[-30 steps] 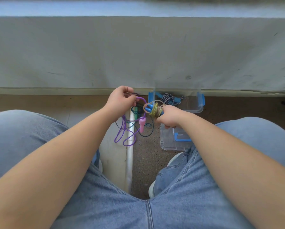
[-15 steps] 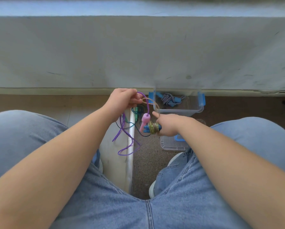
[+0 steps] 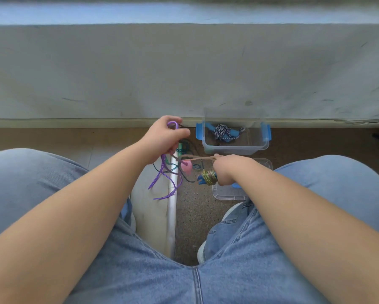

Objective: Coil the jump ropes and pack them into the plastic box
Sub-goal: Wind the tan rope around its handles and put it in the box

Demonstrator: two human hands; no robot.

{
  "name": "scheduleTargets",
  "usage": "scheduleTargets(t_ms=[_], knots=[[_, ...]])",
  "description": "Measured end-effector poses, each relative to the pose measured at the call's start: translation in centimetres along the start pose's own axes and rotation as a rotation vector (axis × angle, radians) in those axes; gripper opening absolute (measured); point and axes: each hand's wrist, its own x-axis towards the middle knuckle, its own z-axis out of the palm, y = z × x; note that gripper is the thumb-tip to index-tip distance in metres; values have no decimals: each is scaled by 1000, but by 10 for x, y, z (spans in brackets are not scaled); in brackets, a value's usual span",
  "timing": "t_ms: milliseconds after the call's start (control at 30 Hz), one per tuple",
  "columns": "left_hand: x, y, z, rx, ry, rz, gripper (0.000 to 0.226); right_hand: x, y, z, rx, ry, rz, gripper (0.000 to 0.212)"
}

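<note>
Between the knees, above the floor, the left hand (image 3: pixel 162 137) is closed around the bunched purple jump rope (image 3: pixel 164 172), whose loose loops and pink handle (image 3: pixel 186 167) dangle beside a dark rope (image 3: pixel 185 148) on the floor; I judge they could snag it or slip free and uncoil. The right hand (image 3: pixel 227 170) is fisted around a wound yellowish rope with blue handles (image 3: pixel 208 177), pinching its tan tail taut toward the left hand, wrist low over the clear lid (image 3: pixel 228 194). The plastic box (image 3: pixel 235 148) stands just beyond, a striped rope (image 3: pixel 222 131) already inside.
</note>
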Motion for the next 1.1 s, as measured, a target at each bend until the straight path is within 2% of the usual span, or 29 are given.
scheduleTargets(t_ms=[33, 100, 133, 233, 300, 433, 533, 600, 667, 733, 833, 933, 1100], knots=[[-1, -2, 2, 236, 11, 44, 36, 4, 3, 0, 17, -3, 43, 72], [-4, -6, 6, 679, -50, 165, 32, 11, 8, -1, 45, 5, 102, 78], [-4, -9, 6, 817, -108, 190, 32, 14, 11, -3, 69, 7, 126, 78], [-4, -19, 5, 985, -259, 167, 34, 19, 20, -6, 122, 14, 162, 79], [-1, -22, 3, 1040, -286, 179, 29, 10, 20, -9, 130, 39, 135, 70], [5, -26, 0, 1101, -239, 214, 27, -9, 14, -13, 233, 90, -96, 20], [8, -32, -4, 1052, -177, 190, 25, -14, 12, -17, 507, 63, -212, 19], [9, -35, -5, 1016, -127, 154, 29, -15, 11, -20, 585, 111, -230, 21], [9, -35, -4, 1045, -143, 154, 25, -15, 11, -21, 514, 179, -216, 20], [8, -36, -5, 1098, -230, 134, 7, -14, 12, -20, 372, 219, -151, 16], [4, -35, -1, 1145, -317, 114, 29, -12, 14, -19, 257, 198, 2, 14], [4, -34, 6, 1118, -281, 196, 19, -12, 11, -22, 288, 217, 101, 23], [4, -32, 3, 1095, -289, 208, 29, -14, 12, -22, 275, 253, 88, 14]])
